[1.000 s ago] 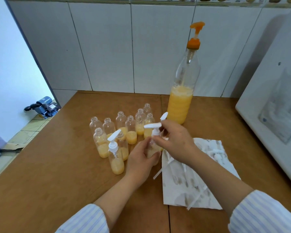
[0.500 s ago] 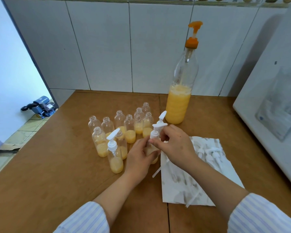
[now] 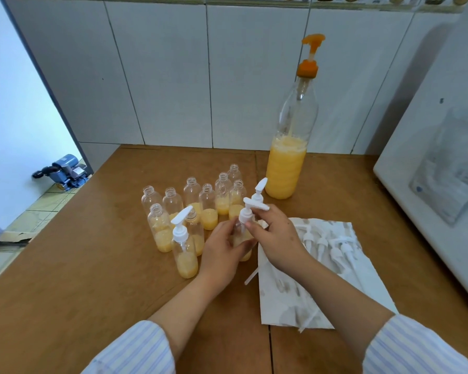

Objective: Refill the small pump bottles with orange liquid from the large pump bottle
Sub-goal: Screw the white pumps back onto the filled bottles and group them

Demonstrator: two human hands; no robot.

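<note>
A small clear plastic bottle, part-filled with orange liquid, stands on the brown wooden table just in front of the cluster of open small bottles. The left hand curls round its body; the right hand pinches its white pump head. The tall clear bottle with an orange pump stands behind, near the white tiled wall. Spare white pumps lie on a white paper sheet.

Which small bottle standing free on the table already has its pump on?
Start at the tall clear bottle with the orange pump by the tiled wall, then come toward the cluster of small clear plastic bottles. At its near edge stands the small bottle with a white pump head; its neighbours are open-necked.
</note>
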